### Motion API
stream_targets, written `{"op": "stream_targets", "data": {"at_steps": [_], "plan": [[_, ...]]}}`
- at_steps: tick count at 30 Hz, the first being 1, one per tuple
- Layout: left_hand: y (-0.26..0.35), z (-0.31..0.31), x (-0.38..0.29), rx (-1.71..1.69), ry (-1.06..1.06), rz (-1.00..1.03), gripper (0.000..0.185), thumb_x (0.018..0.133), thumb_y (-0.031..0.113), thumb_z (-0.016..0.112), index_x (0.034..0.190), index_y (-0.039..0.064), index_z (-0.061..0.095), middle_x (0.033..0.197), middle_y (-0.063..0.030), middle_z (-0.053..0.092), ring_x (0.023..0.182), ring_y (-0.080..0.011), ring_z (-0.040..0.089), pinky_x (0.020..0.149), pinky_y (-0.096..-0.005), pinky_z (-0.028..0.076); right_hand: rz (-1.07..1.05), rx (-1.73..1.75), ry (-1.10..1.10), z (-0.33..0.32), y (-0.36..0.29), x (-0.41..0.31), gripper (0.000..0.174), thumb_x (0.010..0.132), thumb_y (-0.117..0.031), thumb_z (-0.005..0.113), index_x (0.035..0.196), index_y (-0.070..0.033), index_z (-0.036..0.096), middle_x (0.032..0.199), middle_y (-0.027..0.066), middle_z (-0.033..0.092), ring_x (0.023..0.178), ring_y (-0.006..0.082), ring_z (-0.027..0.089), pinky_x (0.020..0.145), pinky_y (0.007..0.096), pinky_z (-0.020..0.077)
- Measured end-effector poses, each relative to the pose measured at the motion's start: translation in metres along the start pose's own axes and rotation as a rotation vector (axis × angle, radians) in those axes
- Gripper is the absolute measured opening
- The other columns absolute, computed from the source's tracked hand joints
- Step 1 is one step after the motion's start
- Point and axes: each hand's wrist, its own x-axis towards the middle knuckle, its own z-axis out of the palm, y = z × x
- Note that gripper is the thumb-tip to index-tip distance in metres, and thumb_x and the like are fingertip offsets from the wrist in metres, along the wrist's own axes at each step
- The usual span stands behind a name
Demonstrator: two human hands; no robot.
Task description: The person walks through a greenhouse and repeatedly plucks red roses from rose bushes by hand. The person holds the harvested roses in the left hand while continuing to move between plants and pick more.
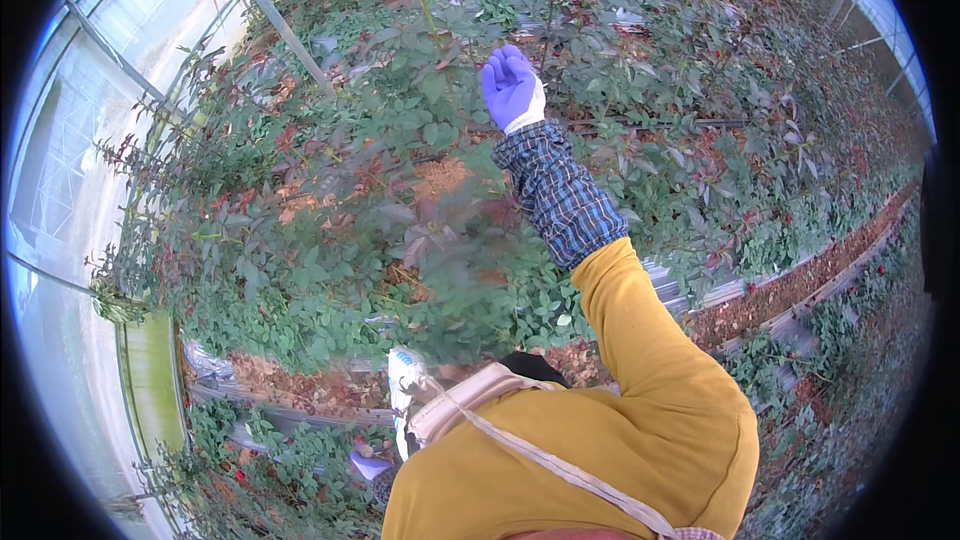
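My right hand (513,86), in a purple and white glove, reaches out over leafy rose bushes (450,105) at the upper middle. Its fingers are curled; whether something is between them cannot be told. A dark plaid sleeve cover (562,195) wraps that forearm. My left hand (369,463), in a similar glove, is low at the left of my body, partly hidden, and what it holds cannot be told. Beside it are a white plastic bag (405,382) with blue print and a pale pink shoulder bag (465,401) on a strap.
Dense rose plants with reddish shoots surround me. A soil path (300,386) covered in dry leaves runs between beds edged with plastic film (667,285). A metal post (274,15) slants at the upper left, near the greenhouse wall (60,165). A yellow-green panel (154,382) stands lower left.
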Motion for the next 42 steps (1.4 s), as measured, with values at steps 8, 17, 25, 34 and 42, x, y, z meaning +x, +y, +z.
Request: {"op": "stream_targets", "data": {"at_steps": [8,17,25,34,42], "plan": [[-0.006,-0.008,0.047,0.121,-0.128,0.096,0.025,0.079,0.03,0.046,0.06,0.018,0.038,0.056,-0.0016,0.042,0.054,-0.0217,0.052,0.048,-0.0309,0.045,0.25,-0.318,0.03,-0.113,-0.038,-0.168,0.027,0.09,-0.006,0.046,0.116,-0.004,0.052,0.092,0.0071,0.06,0.071,0.0133,0.057,0.063,0.0283,0.0496],[0.048,0.06,0.086,0.436,-0.256,0.052,0.028,0.082,0.035,0.043,0.064,0.014,0.046,0.058,-0.005,0.052,0.051,-0.0222,0.052,0.046,-0.0285,0.043,0.051,-0.676,0.467,-0.201,-0.135,-0.334,0.019,0.086,0.0,0.047,0.102,0.0,0.058,0.09,0.0091,0.062,0.068,0.0143,0.059,0.062,0.0283,0.0523],[0.029,0.172,0.047,0.54,-0.413,0.148,0.033,0.083,0.042,0.044,0.07,0.014,0.052,0.063,-0.0044,0.057,0.054,-0.0196,0.053,0.054,-0.0308,0.044,0.055,-0.681,0.698,-0.23,-0.104,-0.475,0.015,0.086,-0.012,0.06,0.098,-0.005,0.057,0.087,0.0062,0.06,0.077,0.0186,0.062,0.07,0.0342,0.0549],[-0.006,0.136,0.08,0.521,-0.359,-0.059,0.028,0.08,0.038,0.045,0.084,0.011,0.05,0.07,-0.0083,0.056,0.052,-0.0262,0.055,0.041,-0.0345,0.043,0.089,-0.576,0.916,-0.209,-0.105,-0.521,0.011,0.087,-0.015,0.055,0.089,-0.005,0.059,0.074,0.0044,0.058,0.062,0.015,0.056,0.061,0.0301,0.0506],[-0.065,0.15,0.048,0.569,-0.428,-0.113,0.023,0.074,0.034,0.051,0.089,0.015,0.05,0.076,-0.008,0.056,0.054,-0.0269,0.051,0.046,-0.0368,0.042,-0.043,-0.552,0.879,-0.249,-0.189,-0.534,0.02,0.088,-0.02,0.057,0.101,-0.005,0.058,0.078,0.0098,0.062,0.062,0.0213,0.061,0.059,0.0339,0.054]]}}
